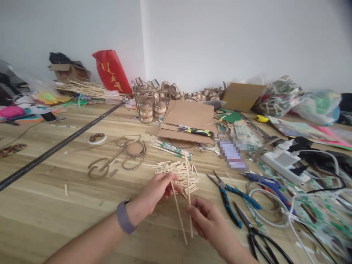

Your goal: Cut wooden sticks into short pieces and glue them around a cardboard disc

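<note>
Pointing lengthwise forward; two sticks

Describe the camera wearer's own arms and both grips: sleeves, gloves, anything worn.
The left grip and right grip are ungloved hands. No sleeve shows on the left forearm or the right forearm. A broad greyish-purple band circles the left wrist, with a small dark part at its upper edge that I cannot identify. Nothing worn shows on the right wrist.
</note>
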`<state>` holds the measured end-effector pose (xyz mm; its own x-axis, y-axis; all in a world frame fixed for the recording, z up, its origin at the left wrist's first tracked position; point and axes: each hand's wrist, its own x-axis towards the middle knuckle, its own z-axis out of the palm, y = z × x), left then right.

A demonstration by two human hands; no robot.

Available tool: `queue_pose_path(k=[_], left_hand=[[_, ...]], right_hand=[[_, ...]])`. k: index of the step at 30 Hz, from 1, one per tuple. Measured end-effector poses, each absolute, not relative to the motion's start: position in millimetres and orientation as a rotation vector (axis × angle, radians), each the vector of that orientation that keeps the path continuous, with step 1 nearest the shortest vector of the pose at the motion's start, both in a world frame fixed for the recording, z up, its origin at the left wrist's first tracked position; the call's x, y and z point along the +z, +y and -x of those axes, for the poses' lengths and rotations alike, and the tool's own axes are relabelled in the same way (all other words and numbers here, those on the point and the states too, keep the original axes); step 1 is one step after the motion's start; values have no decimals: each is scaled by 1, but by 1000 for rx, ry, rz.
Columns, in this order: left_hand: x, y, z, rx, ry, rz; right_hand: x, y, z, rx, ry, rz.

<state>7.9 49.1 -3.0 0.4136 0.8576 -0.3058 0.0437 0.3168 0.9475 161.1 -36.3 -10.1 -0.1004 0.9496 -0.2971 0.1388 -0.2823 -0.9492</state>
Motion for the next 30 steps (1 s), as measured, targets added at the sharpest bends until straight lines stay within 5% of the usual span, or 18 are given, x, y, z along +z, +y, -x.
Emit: queue_pose_path(k=[7, 16, 25, 30], left_hand=[[-6, 63, 12, 921, 1146, -1905], [-15, 71, 6, 418, 1290, -2596], [6, 60, 2, 479, 1405, -2526], [14, 23, -1, 384, 980, -1959]], right_hand=[[-14, -36, -165, 1273, -1241, 1455], [-23, -37, -164, 1143, -1337, 1461], [-29, -39, -164, 1160, -1258, 1397], [-14, -39, -159, 1213, -1185, 1346]])
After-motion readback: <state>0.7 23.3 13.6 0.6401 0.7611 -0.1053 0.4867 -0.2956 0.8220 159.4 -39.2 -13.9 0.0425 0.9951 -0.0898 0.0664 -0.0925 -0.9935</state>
